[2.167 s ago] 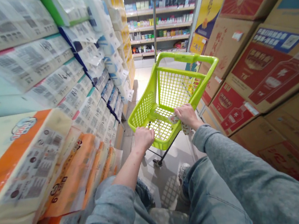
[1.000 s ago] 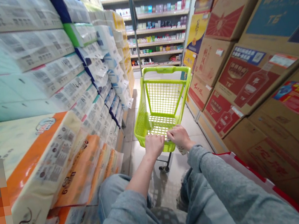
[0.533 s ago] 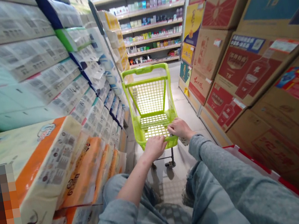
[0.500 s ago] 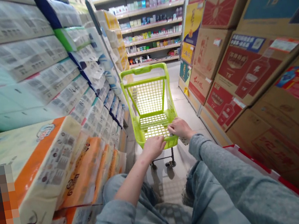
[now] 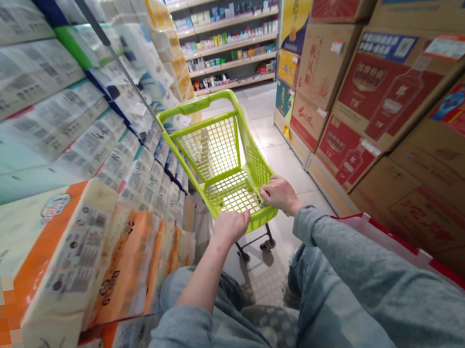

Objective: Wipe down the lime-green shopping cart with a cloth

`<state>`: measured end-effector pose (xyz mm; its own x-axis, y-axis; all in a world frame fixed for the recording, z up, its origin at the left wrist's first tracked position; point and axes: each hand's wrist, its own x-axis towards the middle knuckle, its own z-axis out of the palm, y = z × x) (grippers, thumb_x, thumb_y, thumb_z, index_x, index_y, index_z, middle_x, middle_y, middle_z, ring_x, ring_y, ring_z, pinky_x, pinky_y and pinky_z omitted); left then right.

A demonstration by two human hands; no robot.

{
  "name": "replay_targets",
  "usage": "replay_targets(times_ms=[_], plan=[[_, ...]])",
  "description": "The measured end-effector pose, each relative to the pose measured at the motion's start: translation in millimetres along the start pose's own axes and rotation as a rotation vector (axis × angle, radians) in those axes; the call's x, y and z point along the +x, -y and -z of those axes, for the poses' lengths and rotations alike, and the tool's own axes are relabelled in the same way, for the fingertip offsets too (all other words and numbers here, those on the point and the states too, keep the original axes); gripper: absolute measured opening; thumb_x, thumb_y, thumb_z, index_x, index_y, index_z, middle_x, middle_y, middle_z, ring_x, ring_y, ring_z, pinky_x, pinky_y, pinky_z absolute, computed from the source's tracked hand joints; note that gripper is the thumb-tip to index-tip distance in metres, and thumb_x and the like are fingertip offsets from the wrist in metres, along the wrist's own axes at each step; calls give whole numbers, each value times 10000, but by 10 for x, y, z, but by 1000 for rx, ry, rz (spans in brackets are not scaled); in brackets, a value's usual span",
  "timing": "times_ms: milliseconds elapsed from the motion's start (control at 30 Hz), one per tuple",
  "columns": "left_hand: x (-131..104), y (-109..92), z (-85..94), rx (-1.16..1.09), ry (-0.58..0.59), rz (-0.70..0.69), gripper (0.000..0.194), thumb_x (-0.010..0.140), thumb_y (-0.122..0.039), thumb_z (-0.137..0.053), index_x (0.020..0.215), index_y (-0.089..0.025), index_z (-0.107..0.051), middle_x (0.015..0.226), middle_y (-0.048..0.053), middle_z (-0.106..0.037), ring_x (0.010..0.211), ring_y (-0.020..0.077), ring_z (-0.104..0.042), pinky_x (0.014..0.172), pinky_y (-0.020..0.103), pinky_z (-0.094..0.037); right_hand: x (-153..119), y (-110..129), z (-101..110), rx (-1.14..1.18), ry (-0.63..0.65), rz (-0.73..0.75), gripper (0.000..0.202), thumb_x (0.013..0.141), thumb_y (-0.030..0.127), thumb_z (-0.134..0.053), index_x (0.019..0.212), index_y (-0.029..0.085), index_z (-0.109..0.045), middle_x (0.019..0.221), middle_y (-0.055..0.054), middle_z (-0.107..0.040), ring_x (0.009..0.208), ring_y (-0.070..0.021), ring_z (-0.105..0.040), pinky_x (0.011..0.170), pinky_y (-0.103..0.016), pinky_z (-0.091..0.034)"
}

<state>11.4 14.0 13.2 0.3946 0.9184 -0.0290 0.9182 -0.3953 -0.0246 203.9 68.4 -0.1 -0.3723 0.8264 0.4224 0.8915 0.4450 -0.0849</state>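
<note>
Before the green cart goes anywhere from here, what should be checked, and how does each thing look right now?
1. Left hand on the cart: ok, fingers curled over its near edge.
2. Right hand on the cart: ok, gripping the near edge towards its right corner.
3. Cart lined up with the aisle: not ok, its far end angles left.
4. Gap to the wrapped packs on the left: cannot tell whether the far corner touches them.
5. Gap to the cartons on the right: ok, floor shows between.
6. Wheels: near wheels look ok; far wheels hidden, cannot tell.
</note>
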Motion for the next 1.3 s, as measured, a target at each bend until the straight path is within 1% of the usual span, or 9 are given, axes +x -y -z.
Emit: replay_targets(times_ms=[167, 333, 433, 567, 700, 800, 1000, 1167, 1300], plan=[[18, -1, -7, -4, 6, 20, 655, 956, -412, -151, 790, -131, -719, 807, 141, -713, 768, 244, -679, 659, 328, -462, -126, 436, -103, -3, -60, -249, 432, 946, 296, -306, 688, 195, -638, 650, -51, -674, 591, -155, -543, 760, -320, -299], [8, 34, 3, 3, 10, 19, 651, 957, -423, -146, 831, -138, -718, 808, 140, -711, 781, 256, -679, 676, 351, -470, -176, 640, -26, 118, -26, -191, 334, 949, 310, -326, 803, 205, -607, 732, -51, -675, 725, -176, -578, 791, -317, -312], [0, 63, 18, 18, 27, 11, 649, 958, -420, -148, 813, -136, -713, 804, 146, -706, 777, 251, -678, 681, 351, -472, -285, 523, 84, 265, 15, -39, 232, 930, 280, -376, 992, 194, -583, 920, -63, -676, 884, -186, -577, 826, -306, -350], [12, 56, 31, 35, 30, -6, 643, 959, -428, -147, 819, -145, -707, 807, 143, -706, 786, 246, -676, 680, 347, -468, -489, 285, 155, 338, 48, 244, 344, 918, 215, -394, 1249, 208, -492, 1162, -92, -611, 1077, -212, -523, 930, -368, -369], [25, 1, 33, 23, 38, -12, 660, 958, -452, -127, 837, -152, -702, 821, 143, -708, 788, 249, -674, 676, 352, -463, -558, 63, 138, 248, 63, 391, 383, 914, 174, -410, 1288, 207, -479, 1114, -96, -624, 1048, -217, -538, 929, -390, -400], [22, -40, 40, 12, 29, -32, 672, 957, -457, -110, 840, -153, -699, 831, 141, -710, 794, 240, -670, 683, 345, -461, -546, -133, 141, 139, 89, 403, 278, 918, 200, -428, 1154, 174, -571, 969, -94, -644, 922, -216, -571, 865, -379, -444], [37, -111, 41, 6, 25, -35, 667, 959, -443, -116, 829, -157, -704, 845, 134, -713, 812, 261, -673, 685, 370, -479, -585, -420, 154, 70, 11, 419, 236, 926, 169, -391, 1054, 175, -589, 925, -66, -634, 937, -194, -575, 1048, -443, -356], [69, -169, 20, 6, 33, 38, 678, 957, -433, -117, 839, -138, -716, 835, 150, -707, 825, 278, -673, 684, 389, -486, -607, -364, 64, 25, -63, 371, 235, 922, 147, -378, 1003, 154, -599, 843, -63, -617, 870, -196, -580, 1036, -440, -385], [74, -171, 22, 15, 10, 79, 676, 957, -411, -126, 805, -122, -718, 802, 154, -705, 825, 278, -674, 683, 383, -486, -609, -152, -29, 71, -111, 321, 245, 918, 138, -391, 1066, 163, -584, 925, -71, -635, 914, -192, -571, 1042, -426, -372]])
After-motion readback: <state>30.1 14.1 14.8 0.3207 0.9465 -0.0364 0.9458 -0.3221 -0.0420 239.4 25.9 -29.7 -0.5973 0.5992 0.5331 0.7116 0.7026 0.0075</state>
